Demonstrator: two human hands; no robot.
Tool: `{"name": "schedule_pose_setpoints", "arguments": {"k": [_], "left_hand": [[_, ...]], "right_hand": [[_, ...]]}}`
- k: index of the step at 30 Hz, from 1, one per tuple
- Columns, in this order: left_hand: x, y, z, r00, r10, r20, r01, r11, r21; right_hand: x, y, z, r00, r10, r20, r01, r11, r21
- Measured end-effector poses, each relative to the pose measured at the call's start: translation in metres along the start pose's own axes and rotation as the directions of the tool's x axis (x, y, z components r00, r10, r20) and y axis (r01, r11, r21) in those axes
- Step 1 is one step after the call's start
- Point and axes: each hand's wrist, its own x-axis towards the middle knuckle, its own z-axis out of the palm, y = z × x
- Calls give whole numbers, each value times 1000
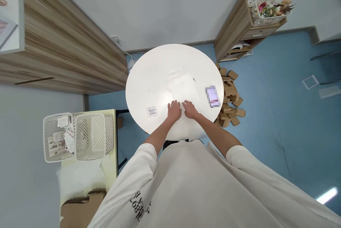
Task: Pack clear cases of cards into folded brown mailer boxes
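My left hand point(174, 110) lies palm down near the front of a white round table point(149, 68), its fingers stretched forward and a ring on one finger. Close beside it, my right hand point(189, 109) rests with fingers apart, pointing forward and left. Both sets of fingertips touch the near part of a thin white sheet point(183, 87), hard to tell from the tabletop. To the left is a small clear case point(152, 111) with rows of small pieces. A pixelated purple rectangular thing point(212, 96) lies to the right. Past the sheet's right side is a tiny thin dark item point(194, 80).
Small cardboard boxes point(230, 96) are heaped on the floor right of the table. White plastic baskets point(90, 137) stand on a side table at left. A wooden cabinet point(239, 29) with a basket of flowers point(274, 9) is at the back right.
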Motion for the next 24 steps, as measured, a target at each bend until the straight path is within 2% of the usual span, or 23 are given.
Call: {"name": "schedule_pose_setpoints", "arguments": {"k": [4, 7, 12, 15, 18, 21, 24], "left_hand": [[6, -26, -12, 997, -73, 1, 72, 997, 35], [8, -45, -22, 996, -87, 20, 86, 995, 49], [22, -70, -42, 996, -48, 75, 37, 990, 135], [35, -78, -51, 995, -18, 94, 1, 984, 179], [41, -81, -55, 997, -10, 81, -3, 987, 161], [28, -89, -57, 999, -5, 33, 2, 995, 104], [0, -108, -58, 999, -15, -36, 17, 998, 61]], "right_hand": [[30, -16, -2, 996, -91, 22, 88, 990, 106], [37, -23, -2, 990, -144, 11, 141, 982, 127], [11, -14, -1, 984, -176, 40, 178, 981, -72], [-5, -6, 4, 985, -130, 116, 152, 965, -212], [-9, -6, 10, 988, -73, 135, 110, 950, -291], [-5, -14, 18, 992, -24, 121, 62, 945, -321], [0, -23, 26, 993, 18, 115, 23, 938, -346]]}}
